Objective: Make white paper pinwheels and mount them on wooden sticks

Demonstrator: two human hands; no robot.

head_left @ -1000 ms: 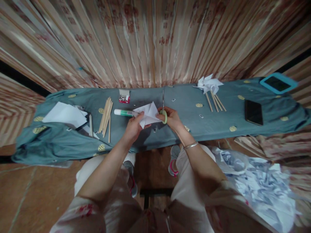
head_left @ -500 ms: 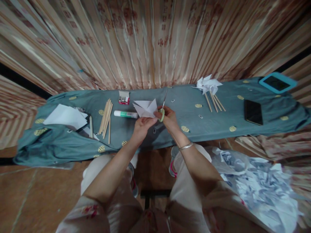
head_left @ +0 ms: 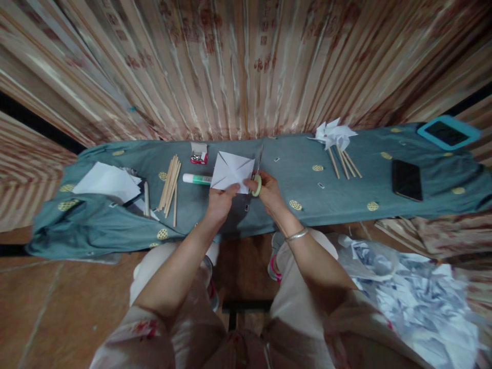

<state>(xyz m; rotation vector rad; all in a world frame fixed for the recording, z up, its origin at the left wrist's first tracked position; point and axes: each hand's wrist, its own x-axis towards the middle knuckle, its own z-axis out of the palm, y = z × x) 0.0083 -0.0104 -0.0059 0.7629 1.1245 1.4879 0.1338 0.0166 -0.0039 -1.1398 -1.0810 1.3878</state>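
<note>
A white square sheet of paper (head_left: pixel 231 170), with slits running from its corners toward the middle, lies spread between my hands. Its lower left edge is pinched by my left hand (head_left: pixel 222 201). Scissors (head_left: pixel 258 183) with pale green handles hang on my right hand (head_left: pixel 268 192), blades pointing away from me; the thumb and fingers of that hand also reach the paper's right edge. Partly covered by the paper is a glue stick (head_left: pixel 197 179). Beyond it stands a small open red-and-white box (head_left: pixel 199 155) of shiny metal pieces.
Wooden sticks (head_left: pixel 169 187) and a stack of white paper (head_left: pixel 109 182) lie to the left on the green cloth (head_left: pixel 284 174). Paper pinwheels (head_left: pixel 335 136) on sticks, a phone (head_left: pixel 406 180) and a blue-framed device (head_left: pixel 448 132) are to the right. A plastic bag of paper scraps (head_left: pixel 423 302) is below right.
The paper has turned and flattened, so its square face and corner slits now show. My left hand has shifted slightly along its edge. The scissors stay in my right hand.
</note>
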